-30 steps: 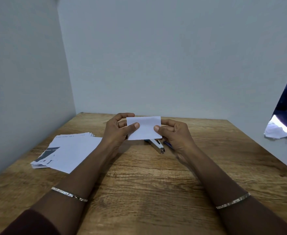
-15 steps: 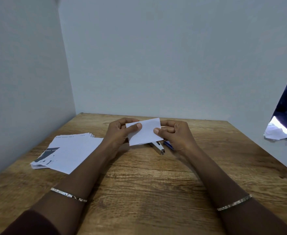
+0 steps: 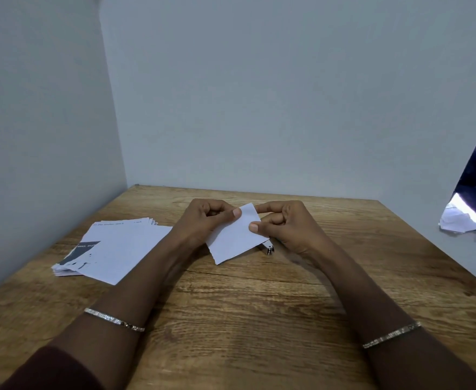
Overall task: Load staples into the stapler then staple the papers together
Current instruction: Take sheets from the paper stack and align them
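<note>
Papers (image 3: 235, 237) pinched by both hands, wooden table (image 3: 259, 319), grey walls (image 3: 273, 94)

Both your forearms stretch forward and angle inward toward each other. Your left grip (image 3: 203, 222) pinches one edge of the paper (image 3: 235, 237), thumb over curled fingers. Your right grip (image 3: 290, 229) has the opposite edge, thumb on top, index finger stuck out straight at the far corner, the rest curled.

Mostly hidden behind the paper (image 3: 235, 237): stapler (image 3: 270, 249).
Shows only as a metal tip just below the right hand (image 3: 290, 229); loaded or not, cannot tell. Left of the left hand (image 3: 204, 223), stack (image 3: 118, 246) print too small to read.
</note>
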Motion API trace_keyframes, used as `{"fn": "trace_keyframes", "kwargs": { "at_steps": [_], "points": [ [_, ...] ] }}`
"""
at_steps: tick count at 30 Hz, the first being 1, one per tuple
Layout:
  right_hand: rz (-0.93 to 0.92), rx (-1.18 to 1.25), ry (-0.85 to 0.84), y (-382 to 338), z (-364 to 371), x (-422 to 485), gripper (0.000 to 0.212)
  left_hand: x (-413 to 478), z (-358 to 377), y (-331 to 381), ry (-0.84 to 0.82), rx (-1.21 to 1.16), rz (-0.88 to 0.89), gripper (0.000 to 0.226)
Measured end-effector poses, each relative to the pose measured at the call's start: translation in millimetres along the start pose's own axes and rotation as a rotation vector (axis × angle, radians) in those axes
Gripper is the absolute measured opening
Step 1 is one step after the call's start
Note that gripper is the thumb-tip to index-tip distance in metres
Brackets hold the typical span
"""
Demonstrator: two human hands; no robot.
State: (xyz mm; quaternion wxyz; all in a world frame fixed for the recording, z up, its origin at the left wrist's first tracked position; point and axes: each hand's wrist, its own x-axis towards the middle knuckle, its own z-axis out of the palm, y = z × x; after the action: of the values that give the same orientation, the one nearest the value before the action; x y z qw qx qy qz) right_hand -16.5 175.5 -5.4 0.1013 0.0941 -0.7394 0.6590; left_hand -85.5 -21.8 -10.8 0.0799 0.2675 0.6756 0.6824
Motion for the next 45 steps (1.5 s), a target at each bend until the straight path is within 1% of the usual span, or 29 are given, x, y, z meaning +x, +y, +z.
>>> {"fn": "trace_keyframes", "kwargs": {
  "at_steps": [3,7,10,12,16,20,24,30,32,34,37,40,42,45],
  "points": [
    [0.01,0.029,-0.007,1,-1,0,0.035,0,1,0,0.016,0.005,0.025,0.028],
    [0.021,0.071,0.001,3,4,2,0.027,0,3,0,0.019,0.0,0.05,0.026],
    [-0.008,-0.009,0.108,5,11,3,0.03,-1,10,0,-0.012,-0.003,0.074,0.029],
    [-0.041,-0.022,0.174,6,13,2,0.028,-1,12,1,-0.031,-0.011,0.083,0.03],
    [-0.095,-0.036,0.244,7,16,5,0.029,-1,14,3,-0.052,0.001,0.084,0.026],
    [-0.072,-0.077,0.35,11,13,7,0.026,-1,14,2,-0.07,-0.018,0.033,0.029],
    [-0.101,-0.115,0.498,13,1,10,0.024,0,10,3,-0.077,0.165,0.067,0.022],
    [-0.113,-0.166,0.595,13,-5,12,0.027,2,8,0,-0.095,0.168,0.075,0.023],
    [-0.103,-0.151,0.592,13,-7,11,0.026,3,7,-2,-0.089,0.152,0.066,0.023],
    [-0.084,-0.083,0.545,13,-9,10,0.025,4,7,-4,-0.069,0.112,0.049,0.021],
    [-0.036,0.035,0.449,12,-8,9,0.028,5,5,-8,0.029,0.032,0.042,0.018],
    [0.03,0.106,0.381,9,-8,9,0.028,7,2,-9,0.138,0.026,0.08,0.017],
    [0.055,0.131,0.33,9,-8,8,0.028,8,0,-10,0.169,0.022,0.101,0.017],
    [0.06,0.154,0.311,11,-7,7,0.023,9,0,-11,0.195,-0.012,0.106,0.018]
  ]
}}
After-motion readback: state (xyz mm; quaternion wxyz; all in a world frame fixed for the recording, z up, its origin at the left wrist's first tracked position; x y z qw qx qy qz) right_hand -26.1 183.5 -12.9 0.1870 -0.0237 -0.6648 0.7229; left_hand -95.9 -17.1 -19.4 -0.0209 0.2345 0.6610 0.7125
